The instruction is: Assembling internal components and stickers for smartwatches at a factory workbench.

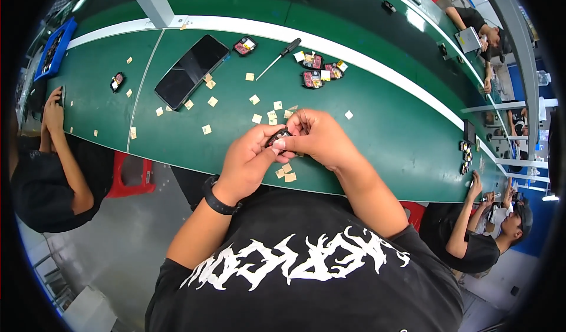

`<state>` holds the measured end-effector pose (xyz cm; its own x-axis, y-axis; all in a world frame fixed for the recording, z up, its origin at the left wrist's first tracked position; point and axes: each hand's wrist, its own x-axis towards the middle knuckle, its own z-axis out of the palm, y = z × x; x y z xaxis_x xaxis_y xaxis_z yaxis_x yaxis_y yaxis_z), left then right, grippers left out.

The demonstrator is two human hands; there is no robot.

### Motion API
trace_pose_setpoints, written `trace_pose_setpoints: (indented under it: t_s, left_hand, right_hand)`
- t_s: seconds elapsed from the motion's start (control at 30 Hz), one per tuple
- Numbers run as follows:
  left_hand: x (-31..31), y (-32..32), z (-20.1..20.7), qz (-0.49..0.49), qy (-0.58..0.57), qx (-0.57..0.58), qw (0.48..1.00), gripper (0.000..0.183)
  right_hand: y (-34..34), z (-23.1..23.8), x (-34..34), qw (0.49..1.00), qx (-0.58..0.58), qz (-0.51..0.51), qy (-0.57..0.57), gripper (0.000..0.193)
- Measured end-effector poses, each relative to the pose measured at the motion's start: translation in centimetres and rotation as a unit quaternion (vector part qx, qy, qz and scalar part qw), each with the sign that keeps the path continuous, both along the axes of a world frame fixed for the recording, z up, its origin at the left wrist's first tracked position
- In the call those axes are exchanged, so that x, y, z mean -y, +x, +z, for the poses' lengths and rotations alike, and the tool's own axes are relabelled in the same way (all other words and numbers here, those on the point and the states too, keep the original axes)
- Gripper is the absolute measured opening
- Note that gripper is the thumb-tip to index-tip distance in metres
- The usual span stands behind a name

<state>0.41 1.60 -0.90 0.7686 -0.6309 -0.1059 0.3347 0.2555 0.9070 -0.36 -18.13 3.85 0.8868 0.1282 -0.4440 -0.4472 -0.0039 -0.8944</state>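
Both my hands meet over the green table near its front edge. My left hand (252, 154) is closed around a small black electronic unit (278, 136), with a dark band on that wrist. From the other side my right hand (318, 136) grips the same unit, its thumb pressed on the top face and its fingers curled at the far edge. The fingers cover most of the unit. Small pale square stickers (272, 115) lie just beyond my hands, and a few more squares (288, 173) lie on the near side.
A black phone (191, 71) lies at the far left, a screwdriver (279, 58) right of it. Several open units with red circuit boards (312, 79) sit farther right. A blue tray (55, 49) stands far left. Co-workers sit at both sides; a metal post (148, 2) rises behind.
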Motion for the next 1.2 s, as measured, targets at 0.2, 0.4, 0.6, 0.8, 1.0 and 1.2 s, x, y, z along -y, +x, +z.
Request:
trace_pose_setpoints:
  t_s: [0.2,0.4,0.6,0.8,1.0,1.2]
  left_hand:
    - [-0.1,0.3,0.6,0.018,-0.024,-0.063,0.998,0.036]
    - [-0.3,0.1,-0.1,0.023,0.005,-0.033,0.999,0.036]
    - [0.5,-0.6,0.0,0.063,0.031,0.019,0.997,0.041]
    - [0.8,-0.7,0.8,0.136,0.132,0.133,0.973,0.036]
    - [0.4,-0.4,0.7,0.106,0.131,0.097,0.981,0.036]
    - [-0.9,-0.2,1.4,0.038,0.013,-0.031,0.999,0.045]
  right_hand:
    - [-1.1,-0.7,1.1,0.999,-0.026,-0.019,0.008,0.020]
    - [-1.5,-1.9,-0.2,0.998,0.033,-0.051,-0.017,0.016]
    - [-1.1,-1.7,-0.6,0.998,0.016,-0.053,0.016,0.015]
    - [-1.3,-0.8,-0.8,0.996,0.005,-0.071,0.062,0.015]
    - [-1.4,-1.1,-0.5,0.998,0.008,-0.049,0.043,0.014]
    - [-1.9,-0.1,-0.9,0.994,-0.026,-0.099,0.035,0.015]
